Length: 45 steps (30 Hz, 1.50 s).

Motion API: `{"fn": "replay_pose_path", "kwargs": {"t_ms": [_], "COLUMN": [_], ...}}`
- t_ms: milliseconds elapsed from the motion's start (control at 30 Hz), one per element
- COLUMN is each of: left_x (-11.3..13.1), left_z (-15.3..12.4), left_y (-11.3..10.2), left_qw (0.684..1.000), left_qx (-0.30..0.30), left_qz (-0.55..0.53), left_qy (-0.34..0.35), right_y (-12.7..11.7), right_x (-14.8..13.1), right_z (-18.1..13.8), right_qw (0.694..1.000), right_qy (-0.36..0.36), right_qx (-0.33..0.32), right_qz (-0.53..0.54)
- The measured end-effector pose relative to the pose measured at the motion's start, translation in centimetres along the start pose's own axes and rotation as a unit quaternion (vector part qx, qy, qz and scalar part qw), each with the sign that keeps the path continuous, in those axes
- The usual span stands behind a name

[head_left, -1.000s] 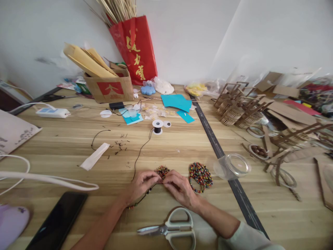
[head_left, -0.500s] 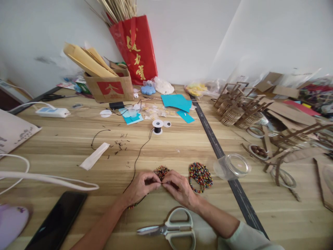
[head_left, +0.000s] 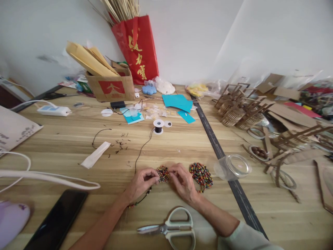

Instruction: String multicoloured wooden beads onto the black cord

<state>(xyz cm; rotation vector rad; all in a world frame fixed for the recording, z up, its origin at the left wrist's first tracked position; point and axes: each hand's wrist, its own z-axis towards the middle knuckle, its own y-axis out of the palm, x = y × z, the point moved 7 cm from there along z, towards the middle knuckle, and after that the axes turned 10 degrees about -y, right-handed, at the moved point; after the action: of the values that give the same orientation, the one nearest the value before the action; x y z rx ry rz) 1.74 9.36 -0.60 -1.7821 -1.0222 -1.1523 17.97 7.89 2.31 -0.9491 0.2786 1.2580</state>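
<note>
My left hand is closed in a pinch at the left edge of a small pile of colourful beads. Thin black cord runs down to it from a white spool, and a partly beaded length hangs out below the wrist. On the pile's right side, my right hand has thumb and forefinger pressed together; whatever they hold is too small to make out. Beside that hand lies a coil of strung beads. Scissors with pale handles rest in front of both hands.
A black phone and white cables lie left. Black cord snippets and a white paper strip lie beyond the left hand. A clear round container and small woven baskets stand right. Blue sheets, a carton and a red bag are behind.
My hands have moved apart from each other, the right one shifting right and up beside the bead pile. More of the pile shows between them. The scissors stay put.
</note>
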Motion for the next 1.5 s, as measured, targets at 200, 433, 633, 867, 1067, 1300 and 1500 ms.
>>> {"fn": "replay_pose_path", "kwargs": {"t_ms": [200, 433, 633, 867, 1067, 1300, 1500], "left_x": [-0.4, -0.5, 0.0, 0.3, 0.1, -0.2, -0.4], "left_z": [0.2, 0.3, 0.1, 0.0, 0.1, 0.2, 0.2], "left_y": [-0.1, -0.3, -0.3, -0.4, -0.6, -0.5, -0.5], "left_qw": [0.998, 0.998, 0.999, 0.998, 0.997, 0.997, 0.997], "left_qx": [0.004, 0.018, 0.021, 0.027, 0.034, 0.036, 0.033], "left_qz": [-0.061, -0.056, -0.048, -0.049, -0.064, -0.064, -0.07], "left_qy": [-0.01, -0.01, -0.007, -0.01, -0.011, -0.008, -0.007], "right_y": [0.0, 1.5, 2.7, 2.9, 3.1, 3.5, 3.4], "right_x": [0.1, -1.2, -1.3, -1.8, -2.0, -1.9, -1.9], "right_z": [0.2, 0.1, -0.4, -0.3, 0.0, 0.0, 0.0], "right_qw": [0.998, 0.989, 0.972, 0.969, 0.966, 0.961, 0.961], "right_qy": [-0.015, -0.084, -0.124, -0.142, -0.153, -0.158, -0.157], "right_qx": [-0.018, -0.108, -0.181, -0.179, -0.183, -0.197, -0.197], "right_qz": [-0.05, -0.048, -0.079, -0.093, -0.101, -0.11, -0.111]}}
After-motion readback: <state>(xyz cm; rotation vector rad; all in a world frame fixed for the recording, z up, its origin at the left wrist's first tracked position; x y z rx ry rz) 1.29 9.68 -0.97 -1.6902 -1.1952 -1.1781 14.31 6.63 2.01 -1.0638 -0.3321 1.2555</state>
